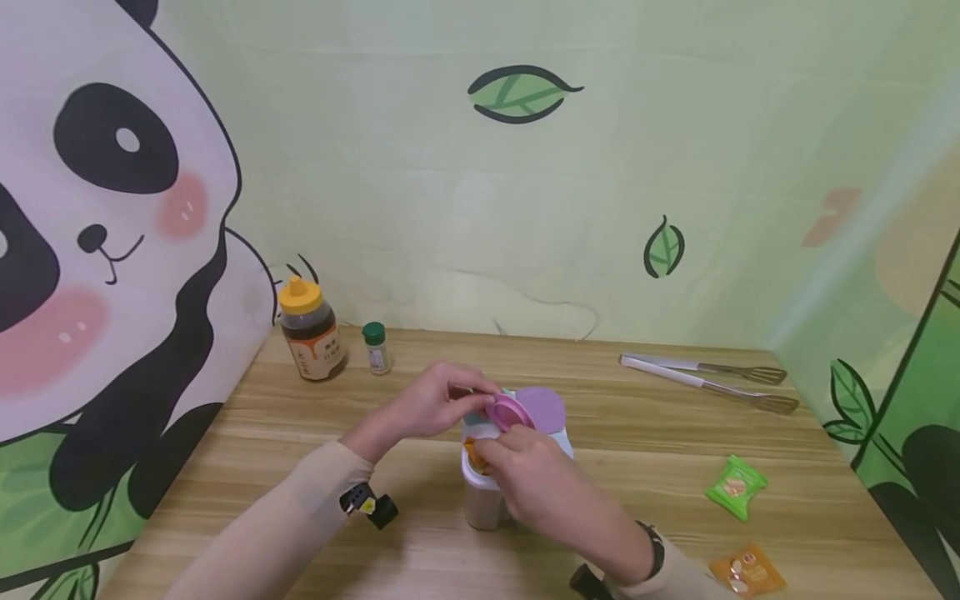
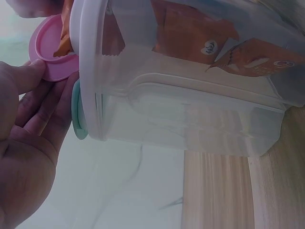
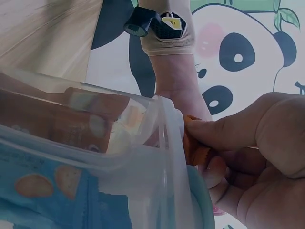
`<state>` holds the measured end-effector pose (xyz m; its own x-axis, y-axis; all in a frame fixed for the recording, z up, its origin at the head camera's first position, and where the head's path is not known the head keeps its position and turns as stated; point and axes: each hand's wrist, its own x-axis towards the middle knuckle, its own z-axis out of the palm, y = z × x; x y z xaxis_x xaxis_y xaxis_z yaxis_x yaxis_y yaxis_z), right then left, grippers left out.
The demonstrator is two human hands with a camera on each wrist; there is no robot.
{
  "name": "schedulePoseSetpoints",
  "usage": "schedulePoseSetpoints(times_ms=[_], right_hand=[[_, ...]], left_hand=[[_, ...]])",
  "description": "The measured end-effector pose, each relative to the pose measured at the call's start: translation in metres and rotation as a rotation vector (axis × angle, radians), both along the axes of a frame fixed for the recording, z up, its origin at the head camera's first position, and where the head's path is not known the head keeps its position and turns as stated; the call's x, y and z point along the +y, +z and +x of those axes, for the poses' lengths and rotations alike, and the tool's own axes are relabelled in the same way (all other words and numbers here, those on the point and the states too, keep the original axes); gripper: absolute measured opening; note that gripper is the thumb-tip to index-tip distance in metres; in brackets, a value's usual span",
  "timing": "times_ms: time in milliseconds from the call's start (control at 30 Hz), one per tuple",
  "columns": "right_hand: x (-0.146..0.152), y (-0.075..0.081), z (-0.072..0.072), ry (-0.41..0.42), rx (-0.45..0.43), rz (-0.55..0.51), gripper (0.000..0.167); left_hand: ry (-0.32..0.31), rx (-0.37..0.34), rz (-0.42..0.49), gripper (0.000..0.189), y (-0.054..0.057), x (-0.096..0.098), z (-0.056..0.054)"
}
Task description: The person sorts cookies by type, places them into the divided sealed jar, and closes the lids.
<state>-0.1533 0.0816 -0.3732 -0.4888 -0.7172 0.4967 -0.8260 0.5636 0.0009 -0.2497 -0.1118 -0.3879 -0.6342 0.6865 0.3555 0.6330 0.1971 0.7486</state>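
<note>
A clear plastic storage box (image 1: 482, 504) with a white rim and several compartments stands upright on the table. My left hand (image 1: 442, 400) pinches its round pink lid (image 1: 510, 412), which is tilted up. Between the thumb and fingers of my right hand (image 1: 543, 479) is an orange snack packet (image 3: 193, 150), held at the opening of one compartment. More orange packets (image 2: 190, 36) lie inside that side of the box, and a blue packet (image 3: 52, 186) fills another compartment. The purple lid (image 1: 542, 408) lies flat; a mint lid (image 2: 80, 112) is partly hidden.
A honey bottle (image 1: 313, 333) with a yellow cap and a green-capped shaker (image 1: 377, 350) stand at the back left. Metal tongs (image 1: 705, 383) lie at the back right. A green packet (image 1: 737, 487) and another orange packet (image 1: 747, 572) lie at the right.
</note>
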Motion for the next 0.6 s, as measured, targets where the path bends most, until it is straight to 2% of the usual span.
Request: schedulePoseSetpoints(times_ms=[200, 400, 600], right_hand=[[-0.0077, -0.0023, -0.0031, -0.050, -0.069, 0.055, 0.026], [-0.0088, -0.0064, -0.0033, -0.100, -0.101, 0.024, 0.015], [-0.0055, -0.0061, -0.0023, -0.042, -0.001, 0.026, 0.022]], left_hand=[[-0.002, 0.015, 0.005, 0.017, -0.0023, -0.0014, -0.0004], [-0.006, 0.003, 0.008, 0.017, -0.0035, -0.0014, -0.0004], [-0.005, 0.011, 0.009, 0.017, -0.0013, -0.0016, -0.0009]])
